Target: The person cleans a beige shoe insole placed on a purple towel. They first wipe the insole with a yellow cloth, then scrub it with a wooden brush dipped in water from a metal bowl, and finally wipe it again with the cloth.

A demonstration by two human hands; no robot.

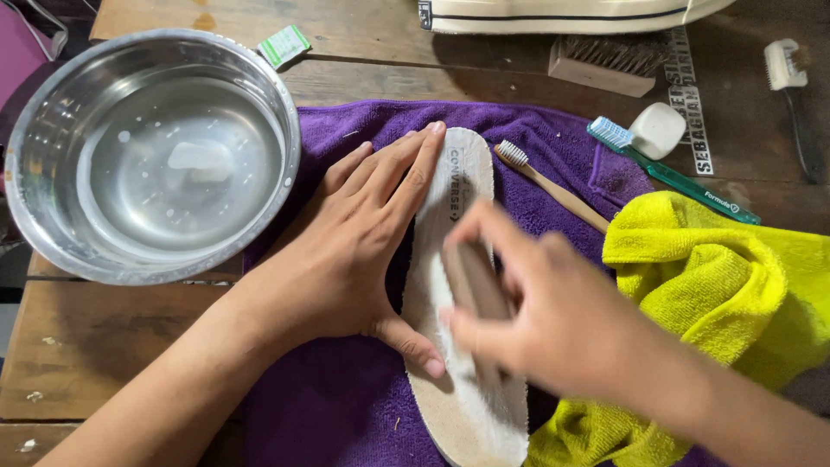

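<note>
The left hand (pixel 363 238) lies flat, fingers together, pinning a pale insole (pixel 462 346) on the purple towel (pixel 337 398) mid-tabletop. The right hand (pixel 553 320), blurred, has its fingers clamped on a brown brush (pixel 474 281) atop the insole, right of a steel bowl (pixel 52 233).

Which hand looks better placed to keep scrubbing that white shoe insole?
Probably the right hand: it grips the brown brush on the white shoe insole. The left hand lies flat, pinning it.

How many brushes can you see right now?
5: block brush in right hand, wooden toothbrush, green toothbrush, wooden scrub brush, white-headed brush. Others may be hidden.
</note>
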